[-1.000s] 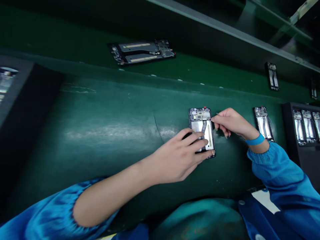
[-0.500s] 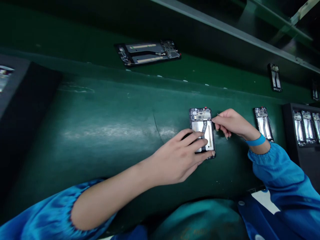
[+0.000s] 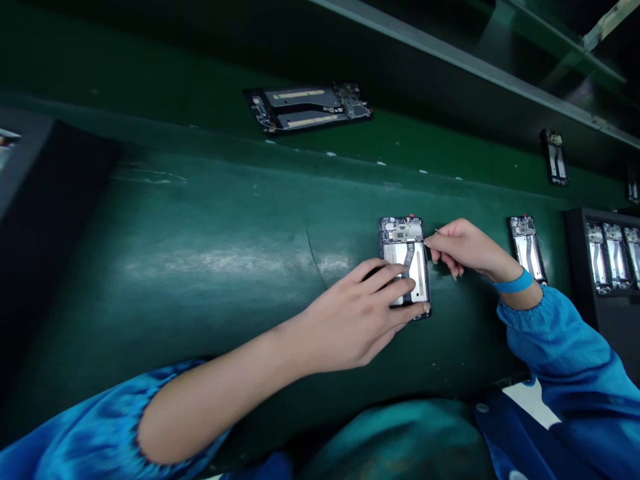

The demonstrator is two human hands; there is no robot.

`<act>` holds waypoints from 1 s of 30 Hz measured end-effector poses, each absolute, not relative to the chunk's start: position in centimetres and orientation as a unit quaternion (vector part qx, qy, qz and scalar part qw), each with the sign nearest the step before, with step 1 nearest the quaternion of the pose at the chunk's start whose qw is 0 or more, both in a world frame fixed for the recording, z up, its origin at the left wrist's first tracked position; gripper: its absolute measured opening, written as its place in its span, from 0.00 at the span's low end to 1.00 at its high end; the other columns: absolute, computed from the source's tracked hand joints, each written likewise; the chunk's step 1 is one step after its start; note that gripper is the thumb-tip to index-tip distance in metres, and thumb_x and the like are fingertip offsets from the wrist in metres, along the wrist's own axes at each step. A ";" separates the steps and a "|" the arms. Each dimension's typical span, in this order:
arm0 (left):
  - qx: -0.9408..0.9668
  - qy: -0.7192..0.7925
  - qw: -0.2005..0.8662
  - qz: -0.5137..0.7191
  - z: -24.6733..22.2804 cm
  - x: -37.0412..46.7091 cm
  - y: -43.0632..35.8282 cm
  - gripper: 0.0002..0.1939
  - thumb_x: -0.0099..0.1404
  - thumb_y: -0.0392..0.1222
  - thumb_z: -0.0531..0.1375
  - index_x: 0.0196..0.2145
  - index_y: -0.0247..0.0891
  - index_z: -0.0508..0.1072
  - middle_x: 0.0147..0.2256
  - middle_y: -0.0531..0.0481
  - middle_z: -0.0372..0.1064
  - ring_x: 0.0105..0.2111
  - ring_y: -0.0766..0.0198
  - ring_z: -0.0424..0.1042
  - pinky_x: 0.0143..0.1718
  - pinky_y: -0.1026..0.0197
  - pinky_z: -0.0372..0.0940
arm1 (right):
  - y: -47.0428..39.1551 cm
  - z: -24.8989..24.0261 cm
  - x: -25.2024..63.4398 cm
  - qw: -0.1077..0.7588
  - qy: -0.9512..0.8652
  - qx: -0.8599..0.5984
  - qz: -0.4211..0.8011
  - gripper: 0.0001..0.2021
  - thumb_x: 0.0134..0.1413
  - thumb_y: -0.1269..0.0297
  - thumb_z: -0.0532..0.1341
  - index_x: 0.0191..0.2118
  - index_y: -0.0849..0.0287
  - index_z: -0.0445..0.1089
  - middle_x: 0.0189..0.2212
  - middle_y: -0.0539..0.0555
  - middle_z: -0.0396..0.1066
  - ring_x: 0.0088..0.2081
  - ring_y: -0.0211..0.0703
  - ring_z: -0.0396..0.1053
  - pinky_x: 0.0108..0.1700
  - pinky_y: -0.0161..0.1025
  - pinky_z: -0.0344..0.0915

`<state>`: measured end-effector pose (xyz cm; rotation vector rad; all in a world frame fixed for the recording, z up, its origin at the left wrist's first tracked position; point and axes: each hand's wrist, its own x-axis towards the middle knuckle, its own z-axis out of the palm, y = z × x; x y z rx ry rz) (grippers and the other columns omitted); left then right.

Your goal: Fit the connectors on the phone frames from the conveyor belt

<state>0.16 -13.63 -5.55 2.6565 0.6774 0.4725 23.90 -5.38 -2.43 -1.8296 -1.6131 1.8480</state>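
Phone [image 3: 411, 253]: on the bench [image 3: 225, 213], insides bare, between the 2 hands; its board [image 3: 401, 231] is at the far end, its near end partly under fingers.
Long axis: nearly straight away from the person, with a slight lean.
Left hand [image 3: 357, 313]: nearer of the 2, laid across the phone's lower half from the left; fingers a little spread, tips on it. Thumb hidden, so I cannot tell if it grips.
Right hand [image 3: 460, 247]: pinched narrow, apparently on a thin tool [image 3: 437, 231], too small to name. Touching the phone or just beside it: cannot tell.
Pinch to edge: the phone lies left of the right hand, whose fingertips meet its right long edge from the side, near the board.
Right wrist: blue band [image 3: 513, 283].
Farther right: 2nd phone [image 3: 527, 250], then a tray [image 3: 583, 300] with at least 3 more.
Far side: 3rd phone [image 3: 307, 107], lying crosswise.
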 end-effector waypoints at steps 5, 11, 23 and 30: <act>0.938 0.243 0.182 0.167 -5.6 0.2 -13.6 0.19 0.72 0.45 0.57 0.58 0.51 0.74 0.52 0.47 0.72 0.57 0.46 0.66 0.58 0.44 0.57 | -5.4 -2.5 23.8 0.038 -0.527 -0.601 0.600 0.15 0.59 0.66 0.61 0.21 0.59 0.70 0.09 0.45 0.63 0.10 0.31 0.62 0.13 0.26 0.58; 0.937 0.242 0.180 0.176 -5.6 0.2 -13.7 0.18 0.72 0.45 0.57 0.58 0.50 0.74 0.52 0.46 0.72 0.56 0.46 0.66 0.57 0.44 0.57 | -5.5 -2.2 23.7 0.020 -0.544 -0.599 0.587 0.14 0.58 0.67 0.60 0.21 0.59 0.69 0.09 0.44 0.63 0.11 0.31 0.63 0.14 0.26 0.58; 0.937 0.243 0.181 0.172 -5.6 0.3 -13.6 0.18 0.73 0.44 0.56 0.58 0.49 0.74 0.52 0.45 0.72 0.57 0.46 0.65 0.58 0.44 0.57 | -7.4 -1.7 23.9 -0.062 -0.551 -0.568 0.609 0.15 0.58 0.69 0.58 0.20 0.60 0.68 0.09 0.45 0.64 0.11 0.31 0.63 0.14 0.25 0.53; 0.940 0.235 0.176 0.176 -5.6 0.3 -13.5 0.19 0.73 0.44 0.54 0.58 0.48 0.75 0.51 0.44 0.71 0.56 0.45 0.65 0.58 0.43 0.58 | -9.9 -1.8 24.3 -0.081 -0.544 -0.557 0.622 0.15 0.57 0.70 0.58 0.20 0.60 0.69 0.09 0.45 0.64 0.12 0.31 0.63 0.16 0.26 0.56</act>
